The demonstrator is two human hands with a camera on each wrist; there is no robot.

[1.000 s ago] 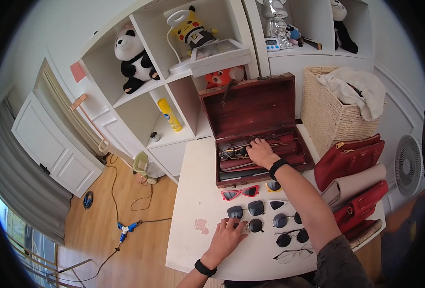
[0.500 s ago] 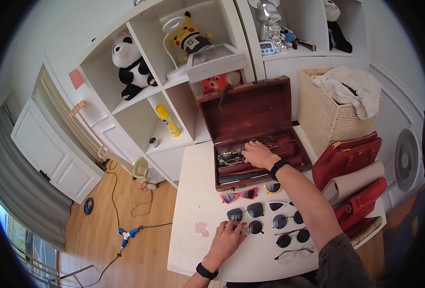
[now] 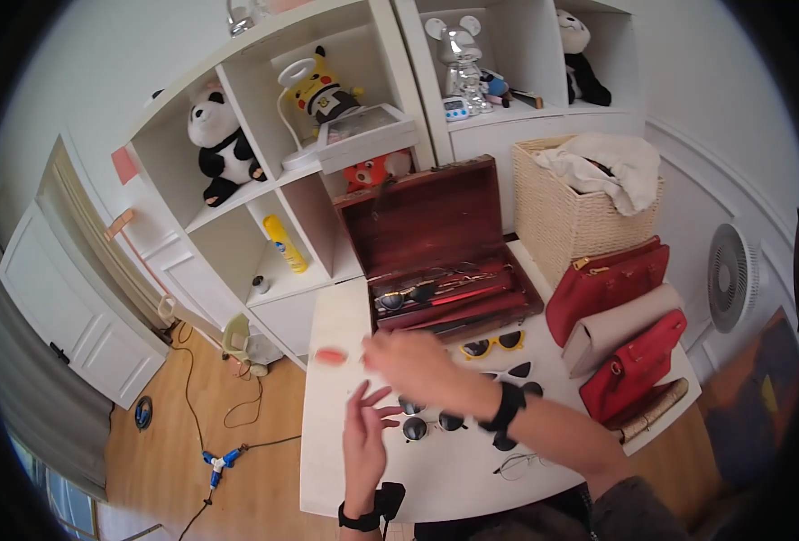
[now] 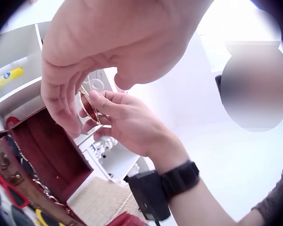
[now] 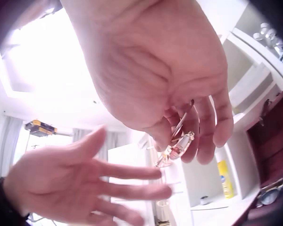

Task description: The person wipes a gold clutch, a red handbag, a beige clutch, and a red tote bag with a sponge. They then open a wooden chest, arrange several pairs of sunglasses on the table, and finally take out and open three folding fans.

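My right hand [image 3: 431, 365] pinches a pair of thin gold-framed glasses [image 5: 180, 147] with tinted lenses, held over the table. A lens [image 3: 331, 356] shows orange-red in the head view, blurred by motion. Just below, my left hand [image 3: 363, 437] is raised with its fingers spread and holds nothing. Behind the hands stands a dark red wooden case [image 3: 427, 221], lid up, with several pairs of glasses [image 3: 406, 296] inside. Yellow-framed sunglasses [image 3: 494, 344] lie in front of it. Round dark sunglasses [image 3: 416, 428] and clear glasses [image 3: 518, 466] lie nearer; my right arm hides others.
Red handbags [image 3: 607, 279] and a beige one [image 3: 620, 329] stand along the table's right side. Behind them is a wicker basket [image 3: 589, 216] with a white cloth [image 3: 611, 171]. White shelves [image 3: 278, 194] with plush toys rise at the back. A fan [image 3: 733, 279] stands right.
My right hand has come out of the case with the gold-framed glasses, moving toward me and left. My left hand has lifted off the sunglasses on the table. The head view has swung right.
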